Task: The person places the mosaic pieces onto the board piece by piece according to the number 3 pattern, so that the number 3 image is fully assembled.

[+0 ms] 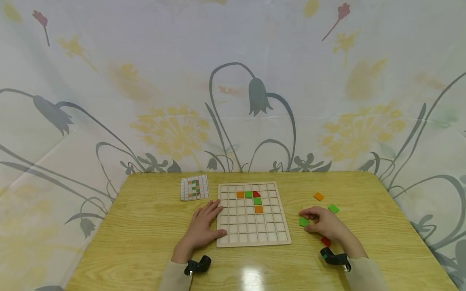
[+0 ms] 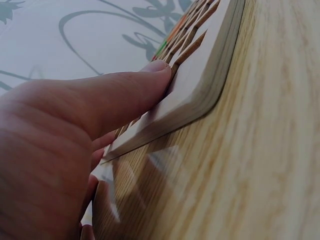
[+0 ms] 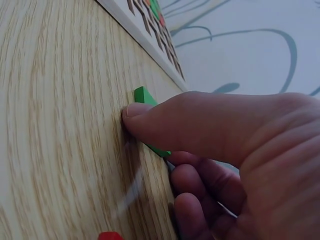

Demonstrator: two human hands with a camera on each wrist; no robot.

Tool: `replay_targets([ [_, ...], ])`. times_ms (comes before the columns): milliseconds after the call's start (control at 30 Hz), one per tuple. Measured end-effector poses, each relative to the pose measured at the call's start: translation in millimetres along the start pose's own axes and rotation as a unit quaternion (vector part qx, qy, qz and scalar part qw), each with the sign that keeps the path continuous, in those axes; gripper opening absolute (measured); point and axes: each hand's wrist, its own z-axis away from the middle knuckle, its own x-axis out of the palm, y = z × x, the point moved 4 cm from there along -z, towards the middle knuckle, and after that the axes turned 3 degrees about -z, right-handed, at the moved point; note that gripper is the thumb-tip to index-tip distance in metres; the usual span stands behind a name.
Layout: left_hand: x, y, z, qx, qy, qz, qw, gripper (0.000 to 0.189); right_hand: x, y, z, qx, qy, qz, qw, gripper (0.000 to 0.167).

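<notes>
A pale wooden grid board (image 1: 238, 238) lies in the middle of the table. In its upper rows sit an orange tile (image 1: 240, 195), a green tile, a red rounded tile (image 1: 256, 194), and below that another green and another orange tile. My left hand (image 1: 202, 226) rests along the board's left edge, fingers spread, thumb on the rim near the front corner. Right of the board, my right hand (image 1: 325, 222) pinches a loose green square tile (image 1: 303, 222) between thumb and curled fingers. The right wrist view has the thumb against that green tile (image 3: 141, 95), low over the wood.
Near my right hand lie an orange tile (image 1: 318, 196), a second loose green tile (image 1: 333, 208) and a red tile (image 1: 325, 241) partly by the wrist. A printed pattern card (image 1: 185, 190) lies beyond my left hand. A flowered curtain (image 1: 233, 133) hangs behind the table.
</notes>
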Motion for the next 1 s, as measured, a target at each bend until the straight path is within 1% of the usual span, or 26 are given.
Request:
replay_targets([
  [367,0.3,1.2,-0.9,0.0,0.0,-0.002,1.0,0.078,0.1,-2.1,0.3,-0.007,0.004,0.013,0.9999,0.045],
  [567,-0.7,3.1,-0.9,-0.002,-0.002,-0.007,1.0,0.078,-1.3,-0.9,0.3,-0.003,0.015,0.025,0.9996,0.046],
  [800,0.4,2.0,-1.6,-0.002,-0.001,-0.01,0.9999,0.078,-0.8,2.9,-0.3,-0.004,0.024,0.04,0.9989,0.037],
  [1000,1.1,-0.4,-0.7,-0.005,-0.003,-0.011,0.9999,0.079,1.3,0.8,-0.8,-0.017,0.03,0.067,0.9972,0.031],
])
